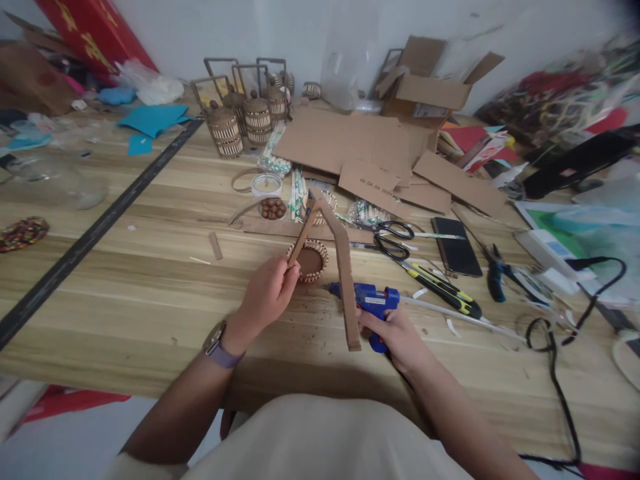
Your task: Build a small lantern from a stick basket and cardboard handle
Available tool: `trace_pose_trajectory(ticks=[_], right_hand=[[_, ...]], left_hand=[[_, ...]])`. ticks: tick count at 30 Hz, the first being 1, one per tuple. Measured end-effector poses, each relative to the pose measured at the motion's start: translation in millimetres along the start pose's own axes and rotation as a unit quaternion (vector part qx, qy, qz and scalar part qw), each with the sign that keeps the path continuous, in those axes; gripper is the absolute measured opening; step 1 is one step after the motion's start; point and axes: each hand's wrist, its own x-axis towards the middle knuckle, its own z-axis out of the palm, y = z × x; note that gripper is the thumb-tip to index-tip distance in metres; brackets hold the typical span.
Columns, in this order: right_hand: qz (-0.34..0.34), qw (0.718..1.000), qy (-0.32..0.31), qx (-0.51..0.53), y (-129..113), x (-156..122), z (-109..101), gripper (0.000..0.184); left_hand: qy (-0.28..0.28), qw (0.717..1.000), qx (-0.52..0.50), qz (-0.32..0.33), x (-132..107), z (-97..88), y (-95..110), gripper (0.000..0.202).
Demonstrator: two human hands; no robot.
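Note:
My left hand [270, 291] is closed round one end of a bent cardboard strip [341, 257]. The strip rises to a peak and folds down to the right, its far end passing in front of the glue gun. In my right hand [397, 333] is the blue hot glue gun [373, 298], gripped by the handle, its nozzle pointing left. A small round basket [313, 261] with a beaded rim and brown base sits on the table just beyond my left fingers, partly hidden by the strip. A white glue stick sticks out behind the gun.
Scissors [395, 239], a yellow-black utility knife [443, 290], a phone [456, 247] and pliers [495, 273] lie to the right. Several handled lidded baskets [225, 133] stand at the back left. Cardboard sheets [345, 141] lie behind. A black cord [554, 373] runs down the right.

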Motion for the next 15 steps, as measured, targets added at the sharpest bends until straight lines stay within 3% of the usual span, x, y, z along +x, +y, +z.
trace_pose_trajectory(ticks=[5,8,12,15], right_hand=[[0.016,0.999,0.033,-0.004,1.1,4.5,5.8,0.051],[0.012,0.999,0.042,-0.017,4.7,7.1,8.1,0.054],[-0.014,0.997,0.056,-0.046,9.3,9.0,10.6,0.053],[-0.031,0.996,0.052,-0.071,9.1,9.9,12.2,0.050]], left_hand=[[0.047,0.998,0.005,0.032,0.9,-2.9,0.7,0.018],[0.023,0.998,-0.014,0.052,2.6,-0.6,-2.4,0.003],[-0.017,0.999,-0.021,0.046,2.5,10.3,-8.8,0.016],[-0.008,0.999,-0.038,0.034,1.7,16.7,-11.2,0.018]])
